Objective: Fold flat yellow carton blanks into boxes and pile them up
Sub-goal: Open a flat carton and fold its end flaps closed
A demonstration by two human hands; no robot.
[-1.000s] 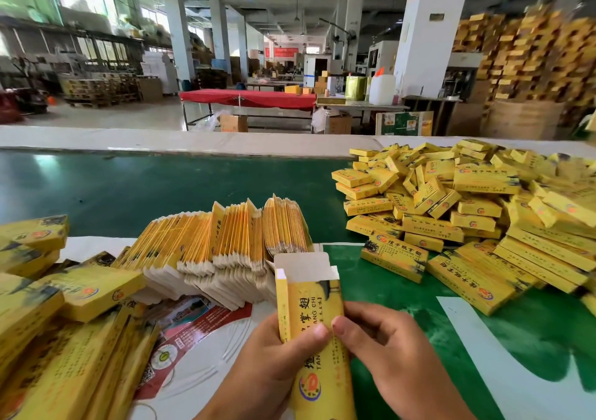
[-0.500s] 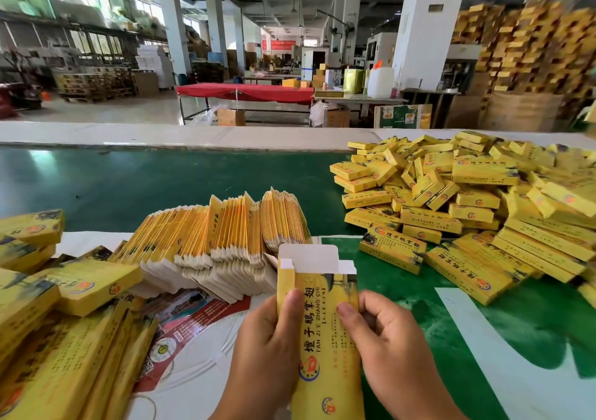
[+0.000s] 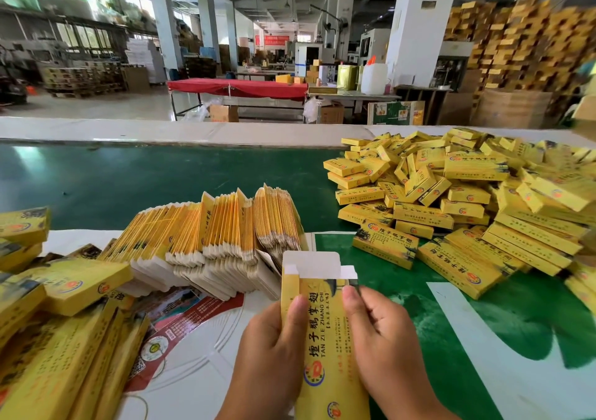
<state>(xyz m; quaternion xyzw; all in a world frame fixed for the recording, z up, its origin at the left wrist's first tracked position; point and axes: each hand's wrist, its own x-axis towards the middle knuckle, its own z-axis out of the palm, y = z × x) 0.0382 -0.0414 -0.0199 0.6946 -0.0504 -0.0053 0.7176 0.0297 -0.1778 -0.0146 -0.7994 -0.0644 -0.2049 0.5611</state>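
Two bare hands hold one yellow printed carton blank (image 3: 325,332) upright at six o'clock in the view, near the front edge of the green-topped table (image 3: 129,181). The left hand (image 3: 271,355) grips its left edge, thumb pressed across the printed face; the right hand (image 3: 383,348) pinches the right edge, thumb near the top corner and fingers curled behind. White flaps at the top of this carton stand open, the widest one pointing to twelve o'clock.

At eleven o'clock from the hands, a fanned row of flat yellow carton blanks (image 3: 219,236) stands on edge, leaning over, white flap ends toward the viewer. It rests partly on a white sheet with red printing (image 3: 180,332) spread over the table.

At two o'clock, well apart from the hands, lies a loose heap of folded yellow boxes (image 3: 458,200), spreading to the right border of the view. More yellow cartons (image 3: 64,323) are piled at nine o'clock, along the left border; whether these are folded or flat is hard to tell for most.

Beyond the table at twelve o'clock, a red-covered bench (image 3: 238,87) stands on the workshop floor, with a white square pillar (image 3: 419,23) at one o'clock and tall stacks of yellow cartons (image 3: 522,39) at two o'clock.
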